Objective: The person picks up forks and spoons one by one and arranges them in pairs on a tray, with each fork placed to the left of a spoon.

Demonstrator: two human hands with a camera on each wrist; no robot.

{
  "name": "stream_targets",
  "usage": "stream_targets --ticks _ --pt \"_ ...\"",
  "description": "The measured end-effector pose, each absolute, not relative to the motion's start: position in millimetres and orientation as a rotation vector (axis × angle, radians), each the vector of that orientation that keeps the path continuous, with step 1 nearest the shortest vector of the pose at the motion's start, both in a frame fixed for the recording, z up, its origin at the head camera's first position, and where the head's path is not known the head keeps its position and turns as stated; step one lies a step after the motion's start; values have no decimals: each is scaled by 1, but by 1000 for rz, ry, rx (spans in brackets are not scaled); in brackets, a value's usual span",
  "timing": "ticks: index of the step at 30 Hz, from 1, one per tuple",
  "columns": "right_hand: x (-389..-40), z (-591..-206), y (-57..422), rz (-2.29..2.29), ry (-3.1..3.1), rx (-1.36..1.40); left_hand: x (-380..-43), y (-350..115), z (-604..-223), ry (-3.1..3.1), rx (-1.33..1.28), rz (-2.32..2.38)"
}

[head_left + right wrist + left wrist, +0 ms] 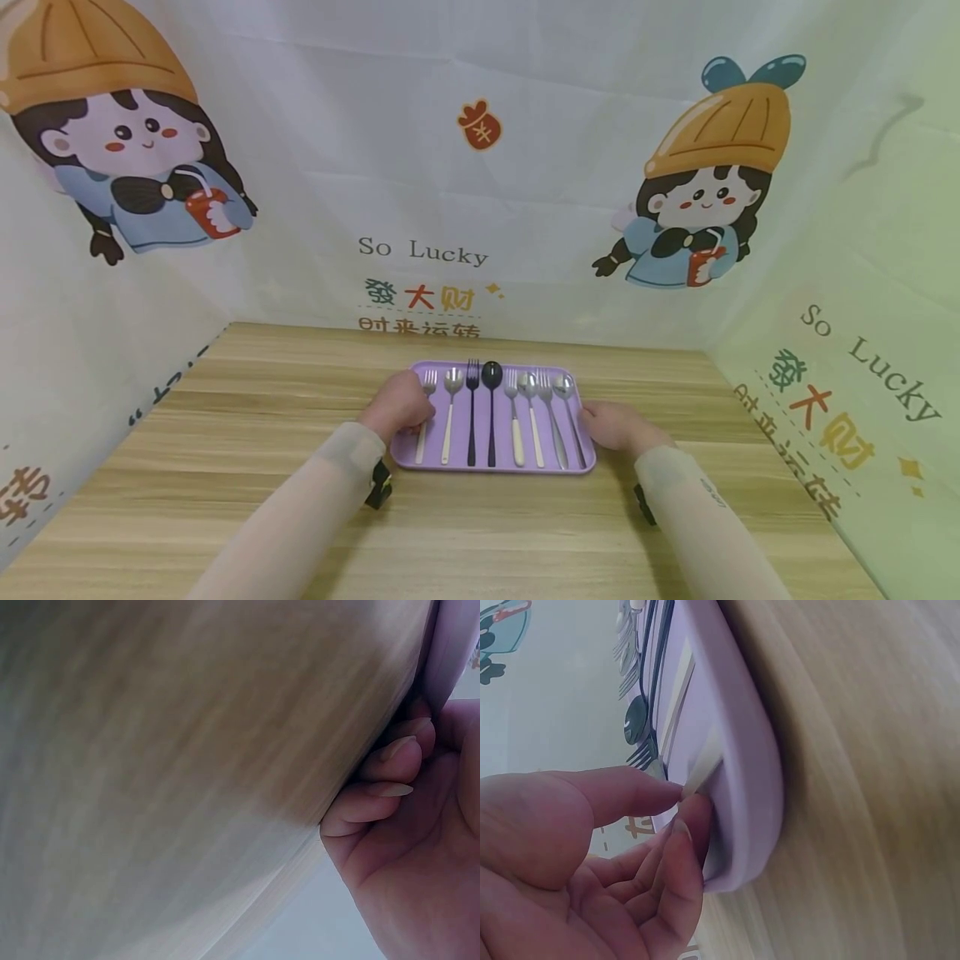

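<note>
A purple tray (pixel 480 471) lies on the table with a row of forks and spoons in it. At its left end my left hand (pixel 400 406) pinches the pale handle of the leftmost fork (pixel 705 766) between thumb and index finger. That fork's tines (pixel 430 379) show beyond the hand. My right hand (pixel 613 423) grips the tray's right edge, its fingers curled low against the side in the right wrist view; the thumb is hidden there. Beside the pinched fork lie a white-handled spoon (pixel 448 425), a black fork (pixel 472 417) and a black spoon (pixel 491 375).
Toward the tray's right end lie a cream-handled fork (pixel 517 437), a pale-handled spoon (pixel 536 429), a silver fork (pixel 556 429) and a silver spoon (pixel 574 429). The wooden table (pixel 495 533) meets a printed cloth backdrop (pixel 540 275) behind and at both sides.
</note>
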State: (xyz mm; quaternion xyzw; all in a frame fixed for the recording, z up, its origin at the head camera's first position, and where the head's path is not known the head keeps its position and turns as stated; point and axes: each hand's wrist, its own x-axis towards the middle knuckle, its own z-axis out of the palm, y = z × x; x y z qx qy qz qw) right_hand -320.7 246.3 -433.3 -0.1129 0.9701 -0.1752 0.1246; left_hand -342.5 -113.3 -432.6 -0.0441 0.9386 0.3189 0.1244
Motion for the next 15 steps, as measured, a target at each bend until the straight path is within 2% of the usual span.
stream_targets --ticks 2,6,8,15 --pt "-321 -433 246 -511 2828 -334 -343 -113 -431 2731 -158 931" --pt "-320 -433 245 -515 2825 -334 -363 -123 -457 2743 -107 954" --pt "-320 -433 245 -520 2820 -329 -365 -125 -459 2744 -97 962" --pt "-318 -433 245 -518 2821 -328 -323 -124 -418 2775 -38 1047"
